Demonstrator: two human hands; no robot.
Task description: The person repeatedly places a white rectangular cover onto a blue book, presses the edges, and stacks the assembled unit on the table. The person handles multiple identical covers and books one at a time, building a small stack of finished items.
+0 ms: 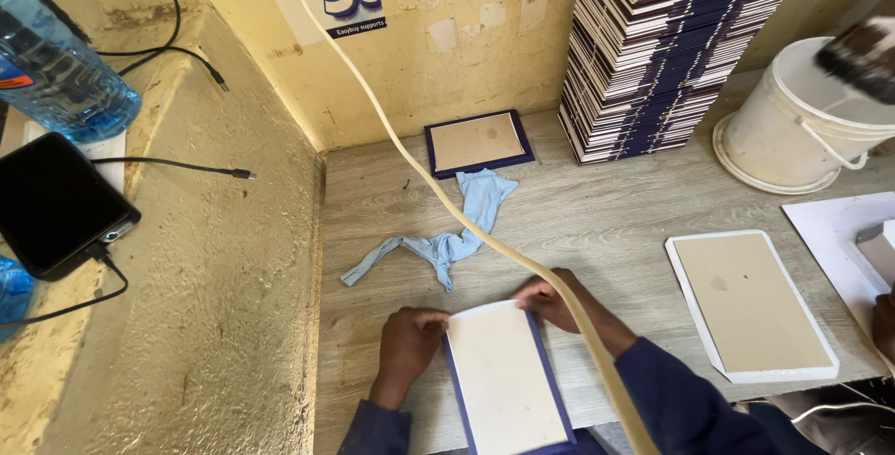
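1. We see the grey wooden worktop (597,222) running under everything, up to a yellow wall.
2. We see a tall stack of dark blue covers (657,45) at the back, with a white bucket (792,129) just beside it on the right.
3. We see a board on white paper (750,304) lying flat at the right.
4. We see the blue-edged cover with a white sheet (508,380) at the near edge, between both hands.
5. We see a smaller blue-framed board (477,142) against the wall.
6. We see a light blue rag (447,231) crumpled between them.
7. Our left hand (407,348) presses its fingers on the sheet's top left corner.
8. Our right hand (555,298) pinches the top right corner.
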